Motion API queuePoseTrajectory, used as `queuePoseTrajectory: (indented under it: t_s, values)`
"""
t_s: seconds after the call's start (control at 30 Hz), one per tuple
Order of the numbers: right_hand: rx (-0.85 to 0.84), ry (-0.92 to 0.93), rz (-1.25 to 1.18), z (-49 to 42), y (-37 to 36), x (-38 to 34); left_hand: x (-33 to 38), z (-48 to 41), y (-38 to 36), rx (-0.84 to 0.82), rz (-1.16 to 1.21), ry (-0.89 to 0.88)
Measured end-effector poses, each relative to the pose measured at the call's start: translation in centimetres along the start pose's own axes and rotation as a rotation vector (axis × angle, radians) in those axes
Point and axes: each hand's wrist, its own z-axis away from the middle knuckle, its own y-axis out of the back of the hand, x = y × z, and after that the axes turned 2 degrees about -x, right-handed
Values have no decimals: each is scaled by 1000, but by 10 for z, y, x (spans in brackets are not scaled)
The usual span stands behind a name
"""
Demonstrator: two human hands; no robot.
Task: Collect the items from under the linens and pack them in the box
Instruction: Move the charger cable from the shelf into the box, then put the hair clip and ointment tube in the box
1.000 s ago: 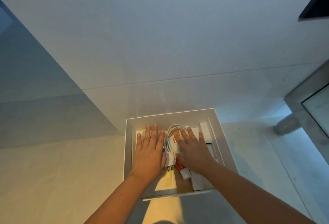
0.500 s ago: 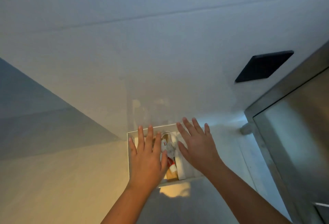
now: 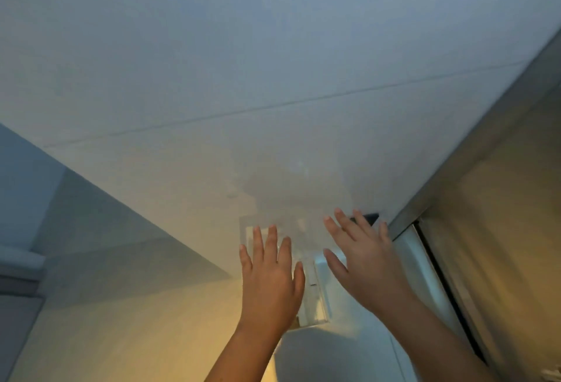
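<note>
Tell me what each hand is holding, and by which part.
Nothing is held. The left hand and the right hand are both spread flat with straight fingers over the blurred white box; whether they touch it cannot be told.

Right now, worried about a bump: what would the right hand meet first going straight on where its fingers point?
Likely the dark panel just past the fingertips of the right hand, beside the metal frame; depth is unclear, so it may pass over.

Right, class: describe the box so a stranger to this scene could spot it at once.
Find the metal frame slanting down the right side, then the two spread hands beside it. Between the left hand and right hand lies the white box, the only straight-edged, walled thing there.
</note>
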Motion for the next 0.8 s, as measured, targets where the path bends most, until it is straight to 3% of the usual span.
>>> queuePoseTrajectory:
  t_s: [0.13, 0.2, 0.43, 0.53, 0.8]
  values:
    - [138, 6, -62, 10, 97, -10, 28, 10, 85, 136, -1, -62]
    - [192, 7, -52, 16, 131, -13, 39, 16, 120, 93, 40, -72]
    - [99, -41, -2, 37, 219, -32, 48, 39, 198, 148, 126, -127]
    - [281, -92, -4, 56, 236, -49, 48, 42, 224, 188, 132, -191]
    - [298, -442, -43, 112, 246, -99, 34, 65, 259, 163, 144, -602]
